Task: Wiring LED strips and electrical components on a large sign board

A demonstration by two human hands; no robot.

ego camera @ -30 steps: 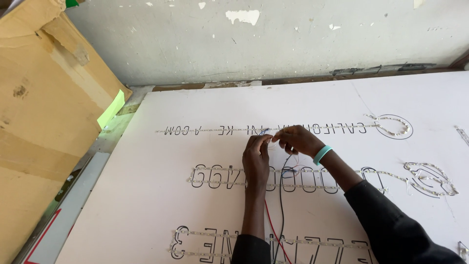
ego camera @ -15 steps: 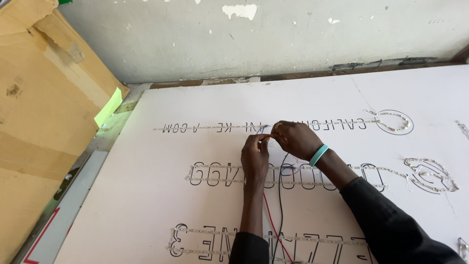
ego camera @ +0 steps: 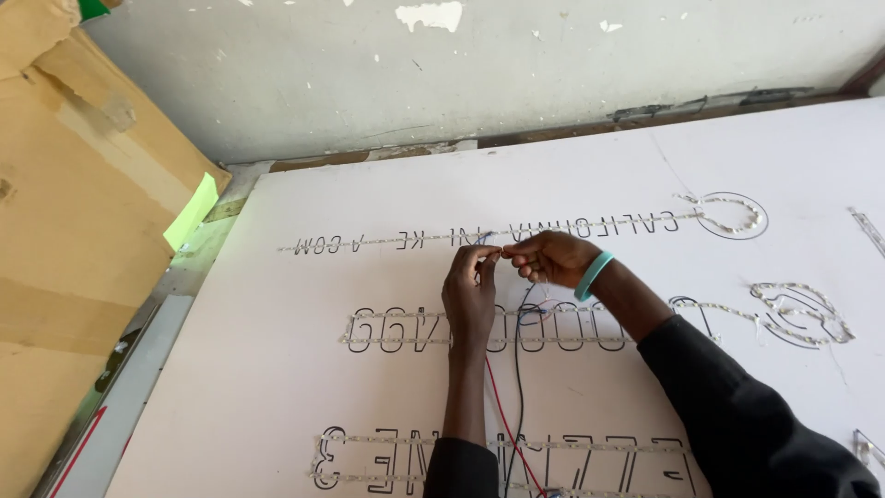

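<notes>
Now both hands meet at centre frame on the white sign board (ego camera: 369,387). Left hand (ego camera: 472,293) pinches the thin LED strip (ego camera: 396,242) along the top row of cut-out letters; right hand (ego camera: 553,258), with its teal wristband (ego camera: 595,275), pinches the same spot from the other side. Best kept steady, fingertips close, strip flat in its channel. Red wire (ego camera: 502,424) and black wire (ego camera: 516,387) trail down between the forearms.

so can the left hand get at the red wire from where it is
Probably yes. The left hand pinches at the top light strip, and the red wire runs along the white board right beside its forearm, uncovered. It would have to let go first.
</notes>
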